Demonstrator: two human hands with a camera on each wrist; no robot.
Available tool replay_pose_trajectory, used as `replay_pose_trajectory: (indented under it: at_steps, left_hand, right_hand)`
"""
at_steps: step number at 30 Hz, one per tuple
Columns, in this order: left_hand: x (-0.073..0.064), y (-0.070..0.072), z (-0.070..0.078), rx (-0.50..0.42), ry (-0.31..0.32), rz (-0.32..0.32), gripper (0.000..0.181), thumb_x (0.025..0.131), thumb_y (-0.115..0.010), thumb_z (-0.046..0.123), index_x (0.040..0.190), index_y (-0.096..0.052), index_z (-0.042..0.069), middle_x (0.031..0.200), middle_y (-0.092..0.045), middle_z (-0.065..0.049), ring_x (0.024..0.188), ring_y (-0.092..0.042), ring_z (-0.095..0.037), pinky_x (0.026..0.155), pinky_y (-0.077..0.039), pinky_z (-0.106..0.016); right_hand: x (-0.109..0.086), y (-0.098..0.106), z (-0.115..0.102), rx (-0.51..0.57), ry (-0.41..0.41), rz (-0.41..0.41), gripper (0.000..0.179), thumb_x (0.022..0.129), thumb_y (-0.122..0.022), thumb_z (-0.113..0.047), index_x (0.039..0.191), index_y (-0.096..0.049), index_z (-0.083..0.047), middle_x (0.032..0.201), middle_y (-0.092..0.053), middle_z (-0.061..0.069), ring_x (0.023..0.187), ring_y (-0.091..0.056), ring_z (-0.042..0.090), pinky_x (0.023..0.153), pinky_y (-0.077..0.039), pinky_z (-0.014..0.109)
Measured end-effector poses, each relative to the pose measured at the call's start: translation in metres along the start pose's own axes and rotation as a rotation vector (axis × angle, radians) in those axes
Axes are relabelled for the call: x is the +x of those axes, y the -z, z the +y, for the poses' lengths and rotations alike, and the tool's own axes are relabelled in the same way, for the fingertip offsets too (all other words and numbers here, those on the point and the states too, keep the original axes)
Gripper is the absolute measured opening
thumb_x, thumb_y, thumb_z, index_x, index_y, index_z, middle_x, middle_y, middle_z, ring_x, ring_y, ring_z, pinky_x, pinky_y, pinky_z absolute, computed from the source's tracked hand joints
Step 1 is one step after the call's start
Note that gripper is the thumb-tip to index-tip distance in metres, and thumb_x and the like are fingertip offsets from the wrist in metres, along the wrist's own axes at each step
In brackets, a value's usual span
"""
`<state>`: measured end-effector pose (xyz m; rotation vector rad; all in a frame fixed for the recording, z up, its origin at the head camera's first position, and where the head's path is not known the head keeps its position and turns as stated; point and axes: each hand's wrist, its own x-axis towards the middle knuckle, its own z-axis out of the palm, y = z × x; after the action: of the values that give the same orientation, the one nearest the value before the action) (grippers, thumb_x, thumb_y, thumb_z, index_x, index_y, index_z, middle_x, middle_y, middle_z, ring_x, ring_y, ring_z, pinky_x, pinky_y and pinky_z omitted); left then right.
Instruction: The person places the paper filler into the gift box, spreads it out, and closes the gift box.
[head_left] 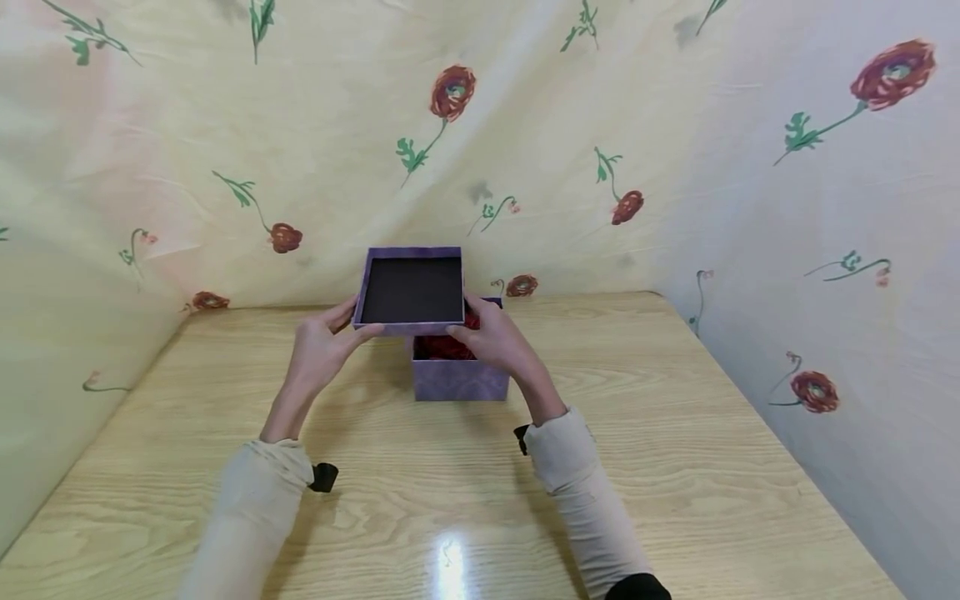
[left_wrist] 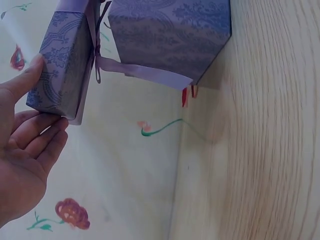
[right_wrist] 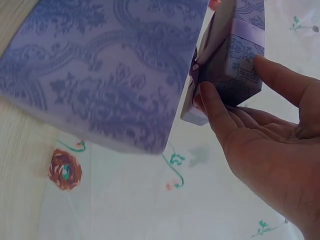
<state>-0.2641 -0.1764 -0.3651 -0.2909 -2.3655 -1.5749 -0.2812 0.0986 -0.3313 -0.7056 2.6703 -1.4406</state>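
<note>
Both hands hold up a purple patterned box lid, its black inside facing the head camera. At its left end the left hand grips it, thumb along the near edge. The right hand pinches the other end. Behind and below the lid, the matching open box stands on the table with crumpled red material inside, partly hidden by lid and hand. A lilac ribbon tied on the lid trails across the box in the left wrist view. The right wrist view shows the box's side close up.
A pale wood-grain table reaches back to a flowered cloth hanging behind and at both sides. Red strips show beyond the box in the left wrist view.
</note>
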Motion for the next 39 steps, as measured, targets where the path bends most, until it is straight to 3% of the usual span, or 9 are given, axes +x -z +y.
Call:
replay_pose_trajectory:
  at_steps: [4,15,22,25,27,29,31,34,39]
  left_hand:
    - [0.004,-0.008,0.004,-0.013,0.005,-0.003,0.072,0.09,-0.083,0.037,0.15,-0.054,0.01,0.142,-0.058,-0.012,0.138,-0.051,-0.025,0.105,-0.047,-0.044]
    - [0.01,-0.026,0.011,0.009,-0.036,-0.022,0.073,0.092,-0.081,0.038,0.153,-0.052,0.011,0.148,-0.053,-0.013,0.14,-0.049,-0.028,0.11,-0.043,-0.05]
    - [0.012,-0.042,0.014,0.067,-0.102,-0.006,0.076,0.092,-0.082,0.03,0.155,-0.047,0.005,0.148,-0.052,-0.018,0.14,-0.047,-0.03,0.101,-0.048,-0.04]
    - [0.012,-0.049,0.012,0.12,-0.189,0.016,0.076,0.093,-0.081,0.025,0.155,-0.045,0.001,0.145,-0.054,-0.022,0.085,-0.072,-0.028,0.069,-0.047,-0.029]
    - [0.012,-0.052,0.011,0.159,-0.239,0.031,0.076,0.093,-0.081,0.023,0.156,-0.045,0.001,0.144,-0.054,-0.022,0.049,-0.049,-0.019,0.055,-0.037,-0.027]
    - [0.012,-0.055,0.01,0.182,-0.284,0.042,0.077,0.092,-0.082,0.021,0.156,-0.043,0.0,0.145,-0.053,-0.022,0.048,-0.048,-0.02,0.054,-0.042,-0.03]
    - [0.013,-0.057,0.01,0.191,-0.31,0.047,0.079,0.091,-0.083,0.018,0.157,-0.042,0.001,0.148,-0.052,-0.022,0.081,-0.073,-0.024,0.071,-0.055,-0.036]
    - [0.013,-0.06,0.011,0.185,-0.318,0.046,0.08,0.09,-0.084,0.016,0.156,-0.043,-0.001,0.151,-0.049,-0.022,0.135,-0.053,-0.033,0.103,-0.049,-0.052]
    - [0.012,-0.062,0.018,0.105,-0.223,0.063,0.077,0.095,-0.079,0.034,0.156,-0.045,0.003,0.155,-0.047,-0.016,0.137,-0.052,-0.031,0.112,-0.041,-0.051]
  right_hand:
    - [-0.003,0.008,0.003,0.022,0.027,0.012,0.069,0.104,-0.064,-0.011,0.162,-0.029,-0.003,0.161,-0.04,0.012,0.15,-0.032,0.021,0.117,-0.035,0.043]
    - [-0.011,0.025,0.006,0.019,-0.026,0.021,0.074,0.105,-0.063,-0.015,0.163,-0.021,0.002,0.165,-0.029,0.018,0.152,-0.028,0.03,0.12,-0.03,0.046]
    - [-0.015,0.03,0.008,0.151,-0.047,0.047,0.071,0.107,-0.059,-0.021,0.164,-0.021,-0.001,0.165,-0.029,0.018,0.15,-0.033,0.033,0.117,-0.035,0.048]
    - [-0.016,0.031,0.008,0.18,-0.076,0.094,0.067,0.108,-0.058,-0.026,0.163,-0.026,-0.002,0.164,-0.033,0.018,0.15,-0.032,0.033,0.117,-0.036,0.049]
    - [-0.017,0.032,0.007,0.183,-0.109,0.123,0.068,0.109,-0.057,-0.029,0.163,-0.026,-0.002,0.165,-0.032,0.018,0.15,-0.033,0.033,0.116,-0.036,0.05]
    - [-0.016,0.033,0.009,0.189,-0.135,0.141,0.07,0.108,-0.057,-0.031,0.164,-0.025,-0.003,0.165,-0.031,0.019,0.149,-0.034,0.035,0.115,-0.038,0.05]
    - [-0.016,0.035,0.01,0.215,-0.156,0.149,0.072,0.108,-0.057,-0.032,0.164,-0.023,-0.004,0.164,-0.031,0.021,0.149,-0.035,0.036,0.115,-0.038,0.05]
    - [-0.014,0.035,0.011,0.268,-0.156,0.159,0.071,0.107,-0.059,-0.03,0.165,-0.023,-0.006,0.161,-0.036,0.022,0.146,-0.038,0.037,0.113,-0.041,0.051]
    - [-0.015,0.034,0.009,0.302,-0.14,0.201,0.075,0.105,-0.063,-0.03,0.165,-0.024,-0.006,0.16,-0.036,0.022,0.146,-0.04,0.037,0.112,-0.041,0.051]
